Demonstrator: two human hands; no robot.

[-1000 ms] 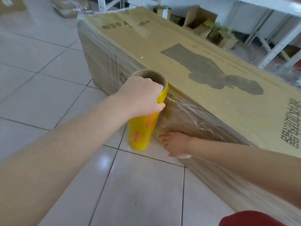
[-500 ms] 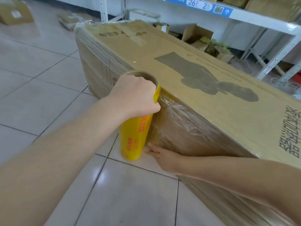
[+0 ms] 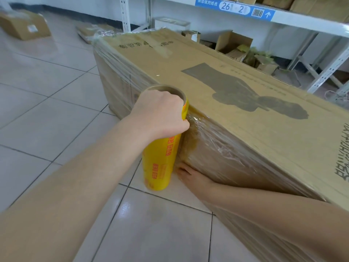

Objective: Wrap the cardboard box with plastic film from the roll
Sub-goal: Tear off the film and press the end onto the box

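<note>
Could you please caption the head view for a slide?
Left hand grips the yellow film roll beside the cardboard box; right hand touches its lower side.

Below the left grip [image 3: 160, 112] the roll [image 3: 160, 163] is bright yellow with bands of orange-red lettering; just beyond that grip its core rim is plain brown. Right of the grip, the cardboard box [image 3: 245, 76] is tan, printed with a dark grey silhouette and dark grey characters. The plastic film [image 3: 217, 148] between the left grip and the right grip [image 3: 192, 176] is clear, with glossy white wrinkles. Beneath both, the floor [image 3: 56, 120] is pale grey tile crossed by dark grout lines. Far beyond, a white shelf [image 3: 309, 25] bears a blue label [image 3: 234, 9].
</note>
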